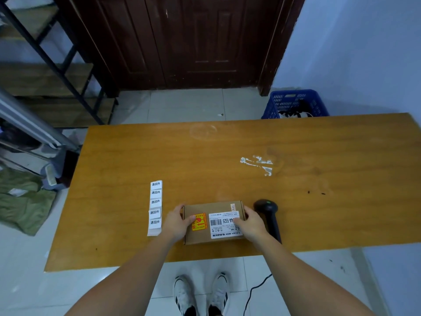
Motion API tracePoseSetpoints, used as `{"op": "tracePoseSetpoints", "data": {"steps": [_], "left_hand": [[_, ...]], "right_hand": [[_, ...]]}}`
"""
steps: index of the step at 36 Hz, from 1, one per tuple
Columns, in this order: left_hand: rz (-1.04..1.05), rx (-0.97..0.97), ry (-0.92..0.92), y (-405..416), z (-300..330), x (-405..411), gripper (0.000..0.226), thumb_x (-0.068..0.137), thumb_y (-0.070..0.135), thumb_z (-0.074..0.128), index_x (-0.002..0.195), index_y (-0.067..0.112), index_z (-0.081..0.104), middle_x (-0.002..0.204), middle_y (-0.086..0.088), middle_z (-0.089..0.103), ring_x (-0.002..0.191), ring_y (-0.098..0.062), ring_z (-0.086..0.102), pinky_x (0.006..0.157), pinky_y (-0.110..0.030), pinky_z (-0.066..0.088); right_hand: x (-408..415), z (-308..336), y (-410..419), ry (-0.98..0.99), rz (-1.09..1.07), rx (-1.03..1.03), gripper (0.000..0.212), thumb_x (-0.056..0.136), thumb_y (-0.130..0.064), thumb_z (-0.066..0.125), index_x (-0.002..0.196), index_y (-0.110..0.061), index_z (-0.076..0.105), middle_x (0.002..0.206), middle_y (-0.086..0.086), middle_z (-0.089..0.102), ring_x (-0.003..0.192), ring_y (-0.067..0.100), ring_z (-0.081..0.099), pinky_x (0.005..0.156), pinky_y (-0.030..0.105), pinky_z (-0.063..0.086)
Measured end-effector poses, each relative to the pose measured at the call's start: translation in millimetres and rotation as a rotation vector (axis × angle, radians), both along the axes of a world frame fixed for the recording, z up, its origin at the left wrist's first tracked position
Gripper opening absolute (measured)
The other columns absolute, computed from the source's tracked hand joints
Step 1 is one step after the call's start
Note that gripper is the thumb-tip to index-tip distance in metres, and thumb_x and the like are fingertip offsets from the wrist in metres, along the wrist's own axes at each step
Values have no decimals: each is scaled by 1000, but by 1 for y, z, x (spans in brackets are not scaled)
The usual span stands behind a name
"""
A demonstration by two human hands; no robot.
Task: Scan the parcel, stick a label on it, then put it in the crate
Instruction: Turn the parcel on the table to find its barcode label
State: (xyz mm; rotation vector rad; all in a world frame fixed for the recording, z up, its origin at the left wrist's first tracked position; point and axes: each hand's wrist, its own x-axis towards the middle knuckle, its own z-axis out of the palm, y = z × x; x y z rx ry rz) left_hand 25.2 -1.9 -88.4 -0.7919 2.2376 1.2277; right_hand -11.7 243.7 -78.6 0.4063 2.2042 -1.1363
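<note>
A small brown cardboard parcel lies flat on the wooden table near its front edge. It carries a white barcode label and an orange-red sticker on top. My left hand grips its left end and my right hand grips its right end, thumbs resting on the top face. A strip of white labels lies just left of the parcel. The black handheld scanner lies on the table right beside my right hand. The blue crate stands on the floor beyond the table's far right edge.
A dark wooden door is behind the table. A metal shelf rack and green bags stand at the left. White torn residue marks the tabletop. The scanner's cable hangs down by my feet.
</note>
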Motion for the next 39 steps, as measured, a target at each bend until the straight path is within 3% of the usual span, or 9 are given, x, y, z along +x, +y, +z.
{"op": "tracePoseSetpoints", "data": {"steps": [5, 10, 13, 17, 23, 26, 33, 36, 39], "left_hand": [[-21, -49, 2, 0, -3, 1, 66, 95, 34, 75, 150, 12, 45, 134, -16, 60, 119, -34, 60, 98, -53, 56], [-14, -75, -82, 0, -6, 13, 56, 93, 39, 75, 132, 9, 48, 125, -12, 66, 105, -26, 64, 86, -42, 58], [-7, -118, -137, 3, -9, 24, 50, 93, 48, 72, 118, 13, 45, 122, -12, 66, 106, -27, 64, 87, -42, 56], [20, -122, -217, 13, -11, 38, 60, 92, 56, 69, 123, 12, 42, 127, -12, 65, 111, -30, 64, 92, -44, 56], [-147, -222, -290, 28, -13, 56, 74, 87, 76, 58, 121, 12, 48, 122, -10, 67, 94, -23, 57, 78, -35, 46], [-276, -282, -293, 37, -11, 56, 74, 85, 85, 46, 103, 14, 58, 100, -2, 70, 88, -20, 64, 71, -34, 48], [-545, -337, -378, 57, 3, 30, 88, 89, 84, 18, 72, 17, 72, 58, 4, 75, 60, -10, 74, 72, -30, 57], [-560, -530, -160, 52, 13, 6, 74, 90, 81, 29, 68, 20, 65, 64, 6, 68, 60, -12, 65, 54, -27, 46], [-530, -617, 112, 40, 21, -24, 40, 93, 64, 55, 94, 25, 64, 86, 7, 64, 75, -12, 62, 54, -29, 49]], "right_hand": [[-2, -6, -4, 47, -10, 43, 54, 97, -14, 67, 146, -16, 47, 133, 8, 67, 115, 25, 67, 95, 40, 59], [-26, -3, -17, 86, 106, 94, 54, 97, -15, 67, 145, -18, 44, 113, 0, 67, 91, 16, 70, 77, 35, 63], [-38, 2, -29, 125, 304, 190, 61, 95, -18, 68, 150, -21, 42, 134, 8, 60, 117, 27, 60, 98, 47, 56], [-33, 0, -38, 159, 432, 367, 84, 95, -30, 69, 162, -26, 18, 155, 7, 42, 138, 30, 41, 111, 48, 43], [5, -8, -34, 304, 145, 371, 81, 94, -33, 70, 159, -19, 25, 165, 10, 29, 151, 28, 27, 120, 46, 35], [31, -10, -29, 278, 86, 340, 76, 94, -35, 70, 156, -18, 31, 161, 8, 35, 149, 26, 32, 117, 44, 38], [70, -17, -16, 104, 2, 417, 73, 95, -65, 51, 149, -18, 38, 145, 9, 45, 122, 30, 54, 88, 40, 50], [70, -18, -13, 3, 39, 382, 61, 99, -65, 40, 141, -21, 42, 132, 9, 54, 109, 30, 63, 80, 39, 53], [66, -19, -12, 16, 109, 339, 44, 104, -58, 38, 127, -22, 49, 107, 2, 67, 95, 24, 68, 81, 43, 59]]}}
